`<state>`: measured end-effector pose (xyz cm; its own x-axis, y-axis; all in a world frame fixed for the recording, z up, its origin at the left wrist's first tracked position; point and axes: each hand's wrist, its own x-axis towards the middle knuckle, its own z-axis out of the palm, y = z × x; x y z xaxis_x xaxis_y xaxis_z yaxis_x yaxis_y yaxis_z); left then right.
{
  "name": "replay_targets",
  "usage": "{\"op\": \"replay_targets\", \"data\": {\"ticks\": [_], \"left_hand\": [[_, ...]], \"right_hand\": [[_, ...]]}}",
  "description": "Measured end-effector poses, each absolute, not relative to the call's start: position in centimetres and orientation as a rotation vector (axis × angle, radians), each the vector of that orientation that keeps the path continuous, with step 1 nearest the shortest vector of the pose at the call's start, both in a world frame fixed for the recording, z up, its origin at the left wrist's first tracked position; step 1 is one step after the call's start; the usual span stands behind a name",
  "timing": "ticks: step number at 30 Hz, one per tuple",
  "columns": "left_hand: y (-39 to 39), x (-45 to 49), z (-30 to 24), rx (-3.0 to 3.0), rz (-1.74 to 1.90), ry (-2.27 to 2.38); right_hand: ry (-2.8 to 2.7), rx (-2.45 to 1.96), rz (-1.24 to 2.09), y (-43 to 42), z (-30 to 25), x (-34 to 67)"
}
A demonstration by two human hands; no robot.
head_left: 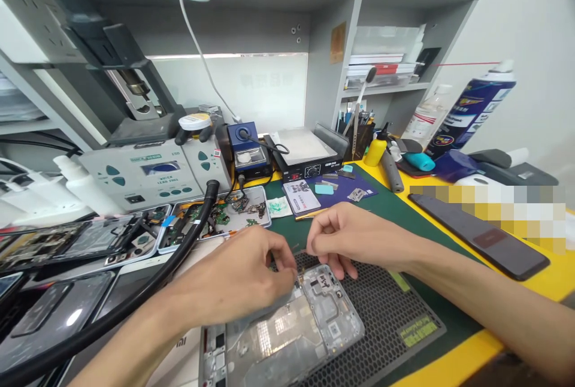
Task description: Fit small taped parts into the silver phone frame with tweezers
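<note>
A silver-grey metal phone frame (291, 328) lies at lower centre, partly over a dark honeycomb-patterned mat (381, 309); the left hand (256, 267), thumb and fingers nearly closed, works its upper edge; the right hand (336, 232) curls loosely alongside; whether either grips anything, I cannot tell; this seems delicate edge work, calling for steady fingertips.

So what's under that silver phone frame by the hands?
A dark honeycomb mat shows past the right edge of the phone frame, which seems to lie on it. Whatever is straight beneath is covered, so I can't tell.
</note>
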<state>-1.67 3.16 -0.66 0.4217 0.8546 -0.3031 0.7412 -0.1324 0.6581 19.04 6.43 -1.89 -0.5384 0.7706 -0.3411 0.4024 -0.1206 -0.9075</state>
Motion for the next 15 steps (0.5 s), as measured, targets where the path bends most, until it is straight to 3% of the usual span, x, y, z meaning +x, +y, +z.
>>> {"op": "replay_targets", "data": {"ticks": [7, 15], "left_hand": [[3.1, -0.2, 1.0, 1.849, 0.134, 1.360], [3.1, -1.0, -0.8, 1.844, 0.204, 1.330]], "right_hand": [[-1.819, -1.299, 1.724, 6.4, -1.7, 19.1], [-1.788, -1.232, 1.768, 6.4, -2.0, 19.5]]}}
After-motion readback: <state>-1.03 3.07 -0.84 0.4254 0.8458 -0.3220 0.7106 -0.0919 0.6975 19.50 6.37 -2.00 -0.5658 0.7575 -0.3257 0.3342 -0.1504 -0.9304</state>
